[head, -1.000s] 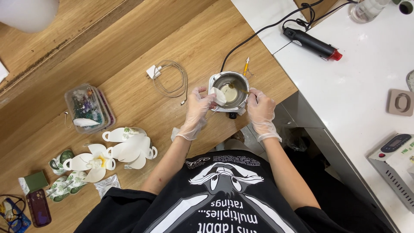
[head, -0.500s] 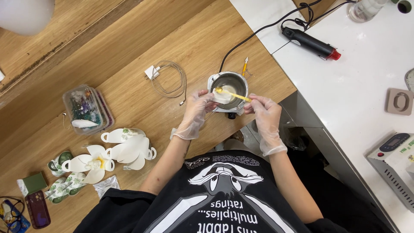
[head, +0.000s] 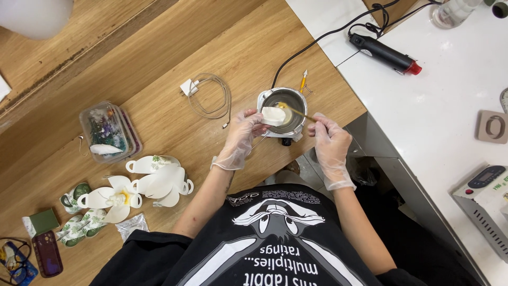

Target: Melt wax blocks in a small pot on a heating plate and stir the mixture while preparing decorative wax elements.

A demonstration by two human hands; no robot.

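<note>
Both my hands wear clear gloves and work at a small round metal pot [head: 296,100] near the wooden table's right edge. My left hand [head: 241,135] pinches a white petal-shaped piece [head: 273,115] over the pot's left rim. My right hand [head: 329,142] holds a thin yellow stick [head: 297,112], whose tip reaches into the yellowish liquid in the pot.
A black cord runs from the pot toward a black heat gun with a red tip [head: 385,53] on the white counter [head: 450,95]. A white charger and cable [head: 206,95], a clear box of dried flowers [head: 106,131], white petal-shaped pieces [head: 153,182] and a small scale [head: 484,198] lie around.
The yellow stick has tilted from lying across the white piece to dipping into the pot. My right hand has shifted slightly right and down. My left hand keeps the white piece at the rim.
</note>
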